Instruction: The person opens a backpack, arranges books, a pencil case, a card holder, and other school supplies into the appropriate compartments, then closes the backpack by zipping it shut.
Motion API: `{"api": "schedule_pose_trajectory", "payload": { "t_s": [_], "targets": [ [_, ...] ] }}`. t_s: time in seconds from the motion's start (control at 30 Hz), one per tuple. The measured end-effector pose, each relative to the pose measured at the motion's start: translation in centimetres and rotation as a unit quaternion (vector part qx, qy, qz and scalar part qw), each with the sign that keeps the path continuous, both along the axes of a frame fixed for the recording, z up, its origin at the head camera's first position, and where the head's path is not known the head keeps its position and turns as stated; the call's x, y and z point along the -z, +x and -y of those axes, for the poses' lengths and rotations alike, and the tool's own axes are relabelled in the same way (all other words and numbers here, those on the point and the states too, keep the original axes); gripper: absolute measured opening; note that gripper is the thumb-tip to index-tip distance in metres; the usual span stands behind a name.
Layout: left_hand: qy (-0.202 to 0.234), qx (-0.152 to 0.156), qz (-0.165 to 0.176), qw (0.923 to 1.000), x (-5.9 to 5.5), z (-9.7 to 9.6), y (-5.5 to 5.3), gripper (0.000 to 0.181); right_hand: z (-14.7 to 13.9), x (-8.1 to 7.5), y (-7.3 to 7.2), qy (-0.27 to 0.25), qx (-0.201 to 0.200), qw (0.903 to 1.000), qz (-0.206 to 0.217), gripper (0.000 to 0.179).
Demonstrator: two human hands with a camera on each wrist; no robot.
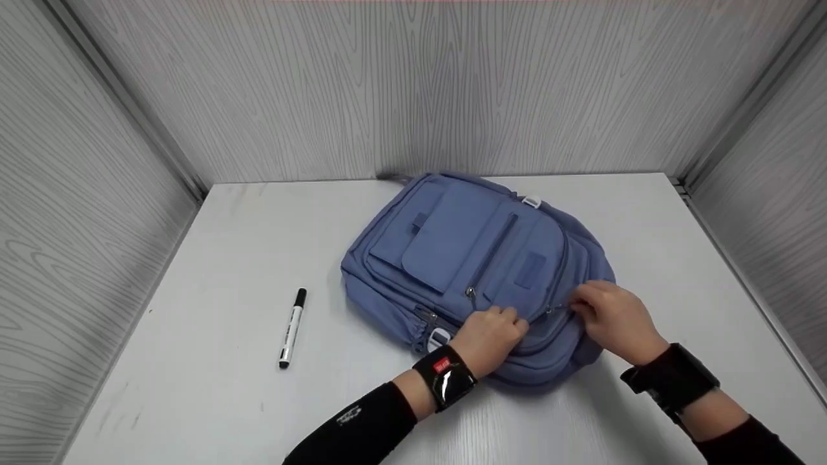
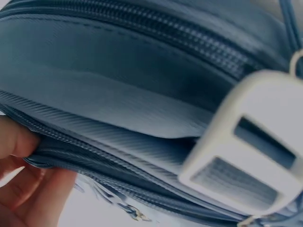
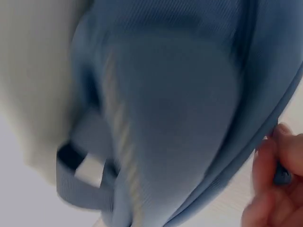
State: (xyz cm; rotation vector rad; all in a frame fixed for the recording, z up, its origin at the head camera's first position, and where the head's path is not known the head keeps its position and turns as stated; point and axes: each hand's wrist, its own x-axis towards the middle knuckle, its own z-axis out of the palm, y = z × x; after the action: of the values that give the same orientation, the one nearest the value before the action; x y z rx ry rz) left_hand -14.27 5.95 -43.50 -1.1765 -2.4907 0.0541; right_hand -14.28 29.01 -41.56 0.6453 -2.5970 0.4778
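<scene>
A blue backpack (image 1: 446, 239) lies on its back on the white table, slanted, its front pockets facing up. My left hand (image 1: 489, 339) pinches the fabric edge beside a front-pocket zipper; in the left wrist view its thumb and fingers (image 2: 52, 194) grip the zippered edge. With thumb and forefinger, my right hand (image 1: 617, 321) holds the zipper pull (image 1: 559, 307) near the bag's right side. The dark blue end of that pull (image 3: 282, 176) shows among the fingers in the right wrist view. A white buckle (image 2: 255, 146) hangs close to the left hand.
A white marker (image 1: 292, 329) with a black cap lies on the table (image 1: 213, 290) left of the backpack. Another white buckle (image 1: 532, 201) sits at the bag's far edge. Grey wood-grain panels (image 1: 413, 90) wall the table at the back and both sides.
</scene>
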Motion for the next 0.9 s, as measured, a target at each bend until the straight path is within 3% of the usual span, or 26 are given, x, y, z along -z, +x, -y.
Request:
{"api": "schedule_pose_trajectory", "payload": {
  "t_s": [0.23, 0.43, 0.67, 0.9],
  "targets": [
    [0.027, 0.077, -0.009, 0.9966, 0.7, 3.8, -0.2, 0.014, -1.7, 0.3, -1.1, -0.006, 0.040, 0.9992, -0.002, 0.022],
    [0.057, 0.127, -0.035, 0.9897, 1.4, 7.5, -0.7, 0.009, -2.5, 0.1, -1.6, -0.005, 0.055, 0.9982, 0.024, 0.020],
    [0.077, 0.139, -0.071, 0.9847, 1.6, 11.4, -1.7, 0.013, -2.3, 0.0, -1.8, -0.004, 0.052, 0.9985, 0.019, 0.020],
    [0.096, 0.115, -0.084, 0.9852, 1.5, 14.7, -3.2, 0.013, -1.0, -0.1, -1.6, -0.002, 0.044, 0.9984, 0.034, 0.019]
  ]
}}
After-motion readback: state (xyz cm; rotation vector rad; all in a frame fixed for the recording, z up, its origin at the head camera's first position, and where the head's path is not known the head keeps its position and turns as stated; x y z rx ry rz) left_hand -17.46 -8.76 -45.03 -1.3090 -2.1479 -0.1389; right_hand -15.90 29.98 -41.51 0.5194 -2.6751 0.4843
